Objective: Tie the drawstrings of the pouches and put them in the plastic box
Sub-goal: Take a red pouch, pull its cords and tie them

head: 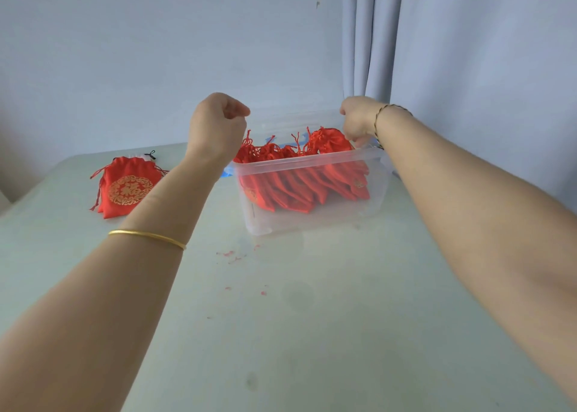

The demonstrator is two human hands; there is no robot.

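Head: hands (218, 124) (359, 120) at pouches (329, 143) in plastic box (312, 223)

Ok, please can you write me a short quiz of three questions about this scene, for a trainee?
1. True or false: the clear plastic box is empty.
2. Where does the red fabric pouch with the round gold emblem lie? A: inside the box. B: on the pale table, left of the box. C: on the floor.
3. Which arm wears the thin gold bangle?
Key: 1 false, it holds red pouches. 2 B. 3 the left arm.
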